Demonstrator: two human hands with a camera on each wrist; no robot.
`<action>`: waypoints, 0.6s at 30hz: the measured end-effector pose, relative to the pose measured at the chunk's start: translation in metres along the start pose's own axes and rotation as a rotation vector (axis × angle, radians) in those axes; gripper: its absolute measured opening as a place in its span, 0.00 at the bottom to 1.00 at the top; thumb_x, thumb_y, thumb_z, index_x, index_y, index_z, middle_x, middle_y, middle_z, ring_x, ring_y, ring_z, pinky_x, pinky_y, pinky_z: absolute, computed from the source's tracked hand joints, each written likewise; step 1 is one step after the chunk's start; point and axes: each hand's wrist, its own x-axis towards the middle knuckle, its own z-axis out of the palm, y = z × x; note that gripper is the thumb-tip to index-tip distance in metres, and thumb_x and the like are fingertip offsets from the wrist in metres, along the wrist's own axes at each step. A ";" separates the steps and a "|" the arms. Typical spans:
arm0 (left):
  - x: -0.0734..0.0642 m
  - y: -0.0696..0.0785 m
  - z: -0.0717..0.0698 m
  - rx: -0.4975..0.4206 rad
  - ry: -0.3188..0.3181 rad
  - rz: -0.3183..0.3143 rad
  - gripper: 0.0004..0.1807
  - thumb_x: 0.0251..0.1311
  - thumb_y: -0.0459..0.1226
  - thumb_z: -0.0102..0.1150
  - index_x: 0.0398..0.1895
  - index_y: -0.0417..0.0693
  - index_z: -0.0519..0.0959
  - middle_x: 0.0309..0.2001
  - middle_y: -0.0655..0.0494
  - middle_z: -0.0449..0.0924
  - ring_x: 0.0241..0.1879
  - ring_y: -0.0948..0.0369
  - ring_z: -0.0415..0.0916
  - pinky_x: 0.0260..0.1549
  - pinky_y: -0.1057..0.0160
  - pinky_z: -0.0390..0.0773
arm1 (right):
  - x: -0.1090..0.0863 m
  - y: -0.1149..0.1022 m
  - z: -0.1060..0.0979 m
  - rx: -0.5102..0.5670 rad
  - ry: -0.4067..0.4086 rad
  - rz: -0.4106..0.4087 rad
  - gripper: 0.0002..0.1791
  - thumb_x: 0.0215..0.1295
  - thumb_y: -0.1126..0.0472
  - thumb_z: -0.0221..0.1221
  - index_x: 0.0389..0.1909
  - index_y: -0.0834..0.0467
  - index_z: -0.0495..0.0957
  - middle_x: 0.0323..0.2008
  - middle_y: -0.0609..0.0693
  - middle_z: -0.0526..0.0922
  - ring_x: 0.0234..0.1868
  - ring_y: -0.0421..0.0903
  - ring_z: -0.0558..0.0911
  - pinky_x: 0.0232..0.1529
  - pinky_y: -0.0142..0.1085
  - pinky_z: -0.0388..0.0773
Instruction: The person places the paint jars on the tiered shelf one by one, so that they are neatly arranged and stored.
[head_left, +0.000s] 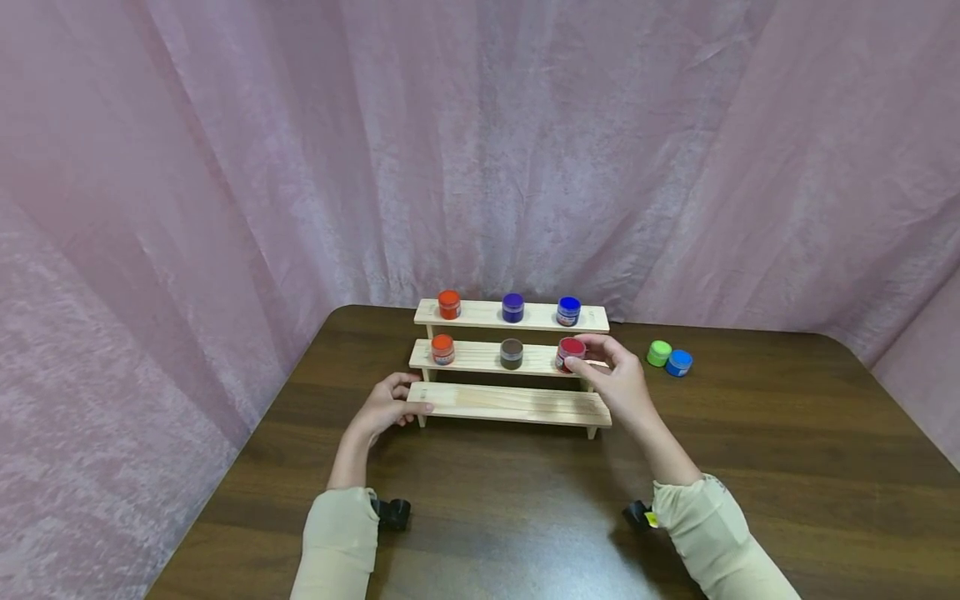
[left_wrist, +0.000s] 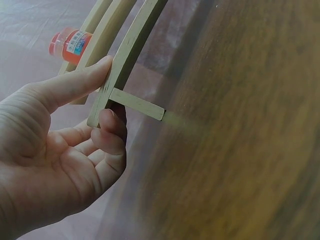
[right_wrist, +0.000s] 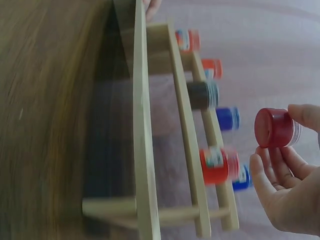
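Observation:
A three-tier wooden display stand (head_left: 517, 403) is on the table. My left hand (head_left: 386, 407) grips the left end of its lowest board, thumb on top and fingers below, as the left wrist view shows. Thumb and fingers of my right hand (head_left: 618, 385) pinch a dark red paint jar (right_wrist: 275, 128) above the middle board's right end. In the right wrist view a red paint jar (right_wrist: 214, 165) sits on that board; from the head it is mostly hidden behind the held jar. Also on the middle board are an orange-red jar (head_left: 442, 349) and a dark brown jar (head_left: 512, 354).
The top board carries an orange-red jar (head_left: 449, 305), a purple jar (head_left: 513, 307) and a blue jar (head_left: 568, 311). A green jar (head_left: 659, 353) and a light blue jar (head_left: 678, 362) stand on the brown table (head_left: 780, 433), right of the stand. A pink curtain (head_left: 480, 150) hangs behind.

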 end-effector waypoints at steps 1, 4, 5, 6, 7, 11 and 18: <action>0.000 0.000 0.000 0.000 0.001 0.002 0.33 0.53 0.31 0.69 0.62 0.33 0.66 0.26 0.59 0.75 0.22 0.64 0.69 0.21 0.68 0.70 | 0.000 -0.001 0.004 0.009 -0.010 -0.004 0.21 0.62 0.65 0.64 0.54 0.68 0.74 0.43 0.51 0.81 0.40 0.28 0.79 0.43 0.21 0.79; -0.001 0.000 0.000 0.000 0.005 0.001 0.33 0.53 0.31 0.69 0.62 0.33 0.66 0.26 0.59 0.75 0.22 0.64 0.70 0.21 0.68 0.70 | 0.000 -0.003 0.019 0.021 -0.031 -0.028 0.20 0.61 0.67 0.64 0.53 0.68 0.75 0.44 0.57 0.82 0.39 0.29 0.79 0.43 0.22 0.79; -0.001 -0.001 -0.001 0.000 0.005 -0.001 0.34 0.53 0.31 0.69 0.62 0.33 0.66 0.26 0.59 0.75 0.22 0.64 0.69 0.21 0.68 0.70 | 0.000 -0.003 0.024 0.027 -0.041 -0.032 0.20 0.61 0.67 0.64 0.53 0.68 0.75 0.44 0.59 0.82 0.39 0.29 0.80 0.42 0.22 0.79; -0.001 -0.001 -0.001 -0.001 0.005 -0.003 0.34 0.53 0.31 0.69 0.62 0.33 0.66 0.26 0.59 0.75 0.22 0.64 0.69 0.21 0.68 0.70 | 0.000 -0.004 0.029 0.030 -0.052 -0.036 0.20 0.61 0.67 0.64 0.53 0.68 0.76 0.44 0.61 0.82 0.39 0.29 0.80 0.42 0.22 0.79; -0.001 -0.002 -0.001 -0.001 0.004 -0.005 0.34 0.53 0.31 0.69 0.62 0.33 0.66 0.26 0.59 0.75 0.22 0.64 0.69 0.21 0.68 0.70 | -0.001 -0.005 0.033 0.033 -0.065 -0.039 0.20 0.60 0.68 0.64 0.53 0.68 0.76 0.45 0.62 0.82 0.38 0.30 0.80 0.42 0.22 0.78; 0.000 -0.004 -0.001 -0.005 0.011 -0.013 0.34 0.53 0.31 0.69 0.63 0.34 0.66 0.27 0.59 0.75 0.22 0.64 0.69 0.21 0.68 0.69 | -0.003 -0.005 0.049 0.026 -0.122 -0.046 0.21 0.60 0.66 0.65 0.54 0.66 0.76 0.47 0.65 0.82 0.40 0.35 0.82 0.43 0.24 0.79; 0.001 -0.002 -0.001 0.005 0.012 -0.016 0.35 0.53 0.32 0.69 0.64 0.35 0.66 0.27 0.59 0.75 0.23 0.64 0.69 0.22 0.67 0.69 | -0.007 -0.002 0.079 0.012 -0.187 -0.066 0.22 0.59 0.68 0.65 0.55 0.66 0.77 0.47 0.66 0.83 0.46 0.48 0.84 0.46 0.27 0.80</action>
